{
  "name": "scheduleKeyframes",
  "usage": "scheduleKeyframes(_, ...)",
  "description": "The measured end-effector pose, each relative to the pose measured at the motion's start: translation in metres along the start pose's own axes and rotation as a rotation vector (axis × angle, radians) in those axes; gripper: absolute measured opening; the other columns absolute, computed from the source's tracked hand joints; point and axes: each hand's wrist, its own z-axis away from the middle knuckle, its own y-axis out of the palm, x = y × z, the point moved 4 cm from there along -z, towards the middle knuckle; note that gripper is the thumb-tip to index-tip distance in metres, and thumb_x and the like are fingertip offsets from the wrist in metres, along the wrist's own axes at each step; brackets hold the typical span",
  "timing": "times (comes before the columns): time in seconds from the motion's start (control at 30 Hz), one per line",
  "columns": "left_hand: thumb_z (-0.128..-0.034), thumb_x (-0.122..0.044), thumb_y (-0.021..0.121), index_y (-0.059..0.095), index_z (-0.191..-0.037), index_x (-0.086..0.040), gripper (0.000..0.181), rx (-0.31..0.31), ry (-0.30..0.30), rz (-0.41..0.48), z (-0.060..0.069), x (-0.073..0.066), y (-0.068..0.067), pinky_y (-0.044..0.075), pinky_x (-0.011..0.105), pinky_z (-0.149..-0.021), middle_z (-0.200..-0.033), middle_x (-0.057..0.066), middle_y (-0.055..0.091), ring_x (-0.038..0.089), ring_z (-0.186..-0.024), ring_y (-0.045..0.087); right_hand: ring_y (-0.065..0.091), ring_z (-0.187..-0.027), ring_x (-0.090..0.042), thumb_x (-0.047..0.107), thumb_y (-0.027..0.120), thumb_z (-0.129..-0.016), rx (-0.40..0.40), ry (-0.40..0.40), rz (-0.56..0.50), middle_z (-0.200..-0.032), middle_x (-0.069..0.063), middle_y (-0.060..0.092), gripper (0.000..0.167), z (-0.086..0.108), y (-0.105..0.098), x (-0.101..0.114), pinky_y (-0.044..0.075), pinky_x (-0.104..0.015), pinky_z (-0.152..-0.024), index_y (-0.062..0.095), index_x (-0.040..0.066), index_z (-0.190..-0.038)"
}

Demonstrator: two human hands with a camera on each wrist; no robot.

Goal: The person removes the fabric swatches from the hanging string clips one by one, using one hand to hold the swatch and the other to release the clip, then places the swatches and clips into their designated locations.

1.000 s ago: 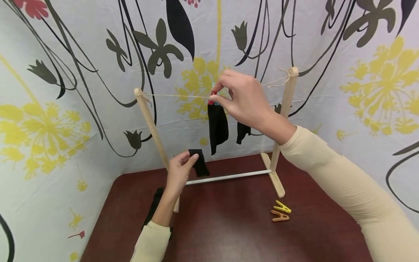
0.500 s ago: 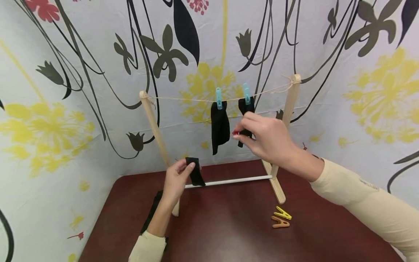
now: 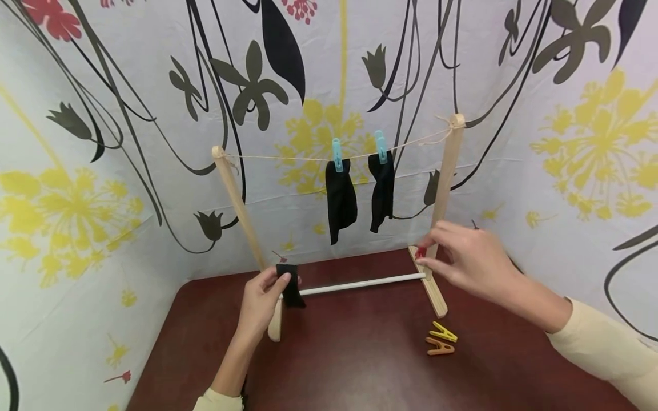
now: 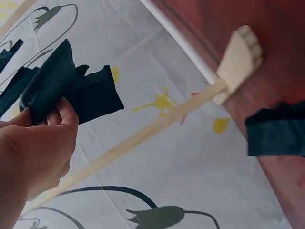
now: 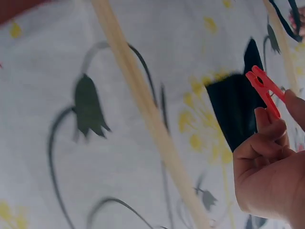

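My left hand (image 3: 262, 299) pinches a small black sock (image 3: 291, 290) between thumb and fingers, low beside the stand's left post. In the left wrist view, the sock (image 4: 62, 86) sticks out past the fingertips. My right hand (image 3: 475, 260) pinches a red clothespin (image 3: 420, 252) near the foot of the right post. The right wrist view shows this clothespin (image 5: 261, 83) between thumb and fingers. Two black socks, one left (image 3: 340, 200) and one right (image 3: 382, 194), hang from the string (image 3: 288, 158), each under a light blue clothespin (image 3: 337, 155).
A wooden stand with a left post (image 3: 239, 208), a right post (image 3: 446, 177) and a white crossbar (image 3: 360, 285) holds the string. On the dark red table (image 3: 349, 354) lie a yellow clothespin (image 3: 443, 332) and an orange clothespin (image 3: 440, 346). Another black cloth (image 4: 276, 136) lies at the table's left.
My right hand has moved from the string by the left hanging sock down and right, carrying the red clothespin. My left hand has lowered slightly leftward with its sock.
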Motion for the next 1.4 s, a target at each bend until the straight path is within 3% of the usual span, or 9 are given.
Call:
scheduleKeyframes(0.43,-0.1044,-0.030,0.070,0.073,-0.112,-0.010,0.022,-0.054,-0.020,-0.099,0.024,0.022,-0.027,0.054,0.020,-0.093,-0.117,0.010,0.074,0.012,-0.105,0.072,0.040,-0.060,0.005,0.033,0.098,-0.073,0.261,0.260,-0.008,-0.087,0.020,0.068,0.030,0.085,0.056,-0.025,0.034,-0.020,-0.053,0.072,0.030,-0.089)
scheduleKeyframes(0.63,-0.1067,-0.029,0.066,0.070,-0.113,-0.005,0.025,-0.117,-0.065,-0.080,0.038,0.032,-0.055,0.057,0.026,-0.075,-0.104,0.009,0.071,0.013,-0.086,0.068,0.047,-0.066,0.005,0.035,0.091,-0.081,0.440,0.299,-0.017,-0.084,0.026,0.060,0.025,0.115,0.070,-0.034,0.039,-0.023,-0.057,0.067,0.036,-0.089)
scheduleKeyframes(0.73,-0.1088,-0.026,0.063,0.066,-0.111,-0.003,0.024,-0.161,-0.093,-0.067,0.044,0.036,-0.071,0.053,0.028,-0.060,-0.083,0.004,0.064,0.010,-0.063,0.056,0.045,-0.065,0.005,0.033,0.088,-0.086,0.530,0.321,-0.060,-0.081,0.028,0.059,0.023,0.127,0.076,-0.038,0.037,-0.023,-0.057,0.065,0.036,-0.090)
scheduleKeyframes(0.9,-0.1098,-0.021,0.059,0.061,-0.106,0.000,0.022,-0.198,-0.132,-0.081,0.051,0.047,-0.090,0.047,0.028,-0.052,-0.071,0.000,0.053,0.010,-0.051,0.042,0.058,-0.069,0.002,0.033,0.086,-0.087,0.566,0.378,-0.078,-0.082,0.025,0.067,0.022,0.139,0.079,-0.045,0.042,-0.025,-0.058,0.065,0.033,-0.091)
scheduleKeyframes(0.97,-0.1096,-0.021,0.059,0.059,-0.104,0.001,0.023,-0.200,-0.146,-0.100,0.054,0.052,-0.095,0.050,0.029,-0.058,-0.076,-0.001,0.054,0.012,-0.059,0.049,0.065,-0.074,-0.003,0.033,0.086,-0.087,0.571,0.395,-0.068,-0.084,0.022,0.071,0.022,0.144,0.080,-0.048,0.045,-0.029,-0.059,0.065,0.032,-0.092)
scheduleKeyframes(1.17,-0.1073,-0.015,0.058,0.048,-0.090,-0.002,0.024,-0.211,-0.228,-0.141,0.061,0.074,-0.107,0.041,0.027,-0.064,-0.074,-0.002,0.038,0.012,-0.066,0.041,0.069,-0.077,-0.010,0.034,0.086,-0.087,0.623,0.424,-0.061,-0.089,0.016,0.074,0.022,0.158,0.085,-0.056,0.047,-0.035,-0.058,0.066,0.029,-0.094)
scheduleKeyframes(1.23,-0.1069,-0.015,0.057,0.055,-0.093,-0.002,0.019,-0.192,-0.273,-0.131,0.062,0.083,-0.108,0.044,0.024,-0.069,-0.079,-0.002,0.056,0.004,-0.073,0.050,0.070,-0.079,-0.010,0.034,0.086,-0.087,0.639,0.438,-0.066,-0.089,0.015,0.074,0.022,0.162,0.087,-0.058,0.048,-0.035,-0.058,0.066,0.029,-0.095)
scheduleKeyframes(1.3,-0.1073,-0.018,0.056,0.065,-0.105,-0.002,0.018,-0.166,-0.329,-0.110,0.064,0.092,-0.109,0.050,0.022,-0.076,-0.099,0.002,0.075,0.001,-0.089,0.064,0.068,-0.078,-0.007,0.034,0.086,-0.087,0.654,0.446,-0.073,-0.088,0.016,0.073,0.022,0.164,0.089,-0.058,0.047,-0.034,-0.058,0.066,0.029,-0.096)
scheduleKeyframes(1.4,-0.1090,-0.021,0.053,0.067,-0.129,-0.004,0.030,-0.136,-0.406,-0.084,0.068,0.103,-0.108,0.059,0.026,-0.087,-0.132,0.011,0.075,0.011,-0.117,0.071,0.063,-0.075,-0.002,0.033,0.086,-0.087,0.674,0.448,-0.080,-0.086,0.018,0.071,0.022,0.167,0.093,-0.058,0.045,-0.031,-0.057,0.066,0.029,-0.096)
